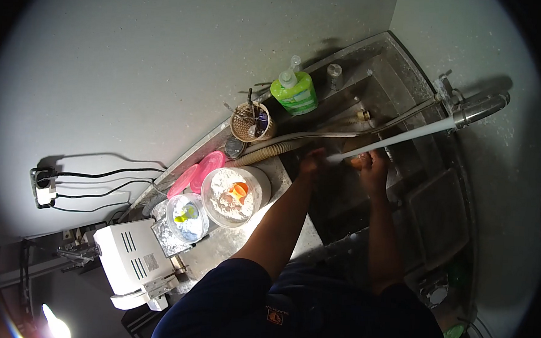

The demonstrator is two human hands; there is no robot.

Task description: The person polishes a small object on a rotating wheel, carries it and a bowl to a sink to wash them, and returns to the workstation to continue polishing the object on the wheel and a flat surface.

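Over the dark sink [342, 213], both of my hands are at the end of a water stream [402, 140] from the metal faucet [481, 110]. My right hand [374, 168] has its fingers curled around a small, wet, rounded orange-brown thing [359, 160], whose kind I cannot make out. My left hand [312, 163] is just left of the stream, apart from the right one. Shadow and splashing hide how its fingers are bent and whether they hold anything.
A green soap bottle [295, 93] and a woven cup of tools [252, 121] stand along the sink's back edge. A ribbed hose [271, 153] runs beside them. Left are a powder tub [234, 198] with an orange scoop, a smaller tub [187, 218], pink lids [207, 170] and a white machine [133, 263].
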